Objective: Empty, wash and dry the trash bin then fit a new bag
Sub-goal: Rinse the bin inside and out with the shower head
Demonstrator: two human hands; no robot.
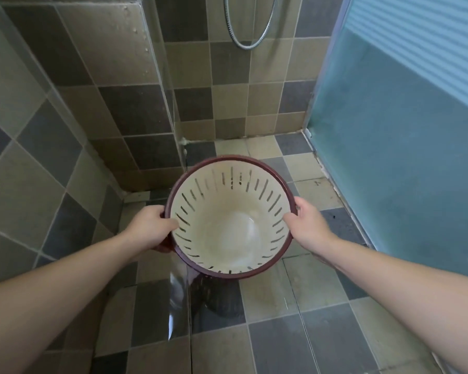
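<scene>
The trash bin (230, 220) is held above the tiled floor (295, 336) of a shower area, its mouth turned up toward the camera. It is a round bin with a dark maroon rim and outer wall and a cream inside, and rows of narrow slots are cut through the wall all the way round. No bag and no rubbish can be seen inside; the bottom looks glossy, though whether it is wet cannot be told. The bin is tilted slightly, so that the near rim sits lower than the far one.

The left hand (153, 228) is closed on the left side of the rim, the thumb laid over the inside of the wall and the fingers wrapped under the outside. The right hand (307, 225) is closed on the right side of the rim in the same manner, thumb inside and fingers hidden behind the wall. Both forearms are stretched forward and are bare.

The floor under the bin is seen to be wet and reflective, with a dark shape mirrored just below the near rim. A shower hose (250, 36) hangs in a loop against the tiled far wall. A frosted glass door (395, 147) stands along the right edge of the floor, and a clear glass panel (168, 103) rises at the left.
</scene>
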